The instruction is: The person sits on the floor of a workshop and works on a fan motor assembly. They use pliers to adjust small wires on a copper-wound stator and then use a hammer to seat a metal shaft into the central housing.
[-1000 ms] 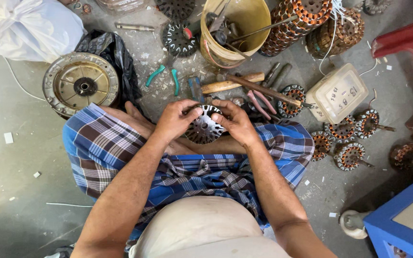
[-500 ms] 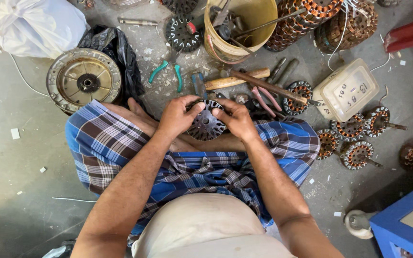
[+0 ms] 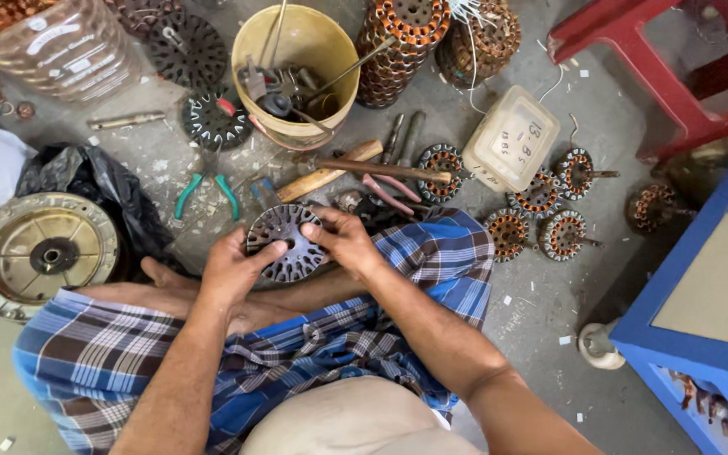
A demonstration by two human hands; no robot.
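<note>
Both hands, left hand (image 3: 233,268) and right hand (image 3: 345,240), have a closed grip on a dark round slotted metal stator core (image 3: 286,243), held above the person's crossed legs, near teal-handled pliers (image 3: 205,191) on the floor.

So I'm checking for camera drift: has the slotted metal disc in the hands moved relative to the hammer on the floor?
No: the slotted disc sits just below the hammer, as before; only the camera shifted.

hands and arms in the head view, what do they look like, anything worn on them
Both arms are bare to past the elbow, no sleeves in view. The left hand and right hand wear no gloves, rings, watch or bands that show. Fingers are bare.
</note>
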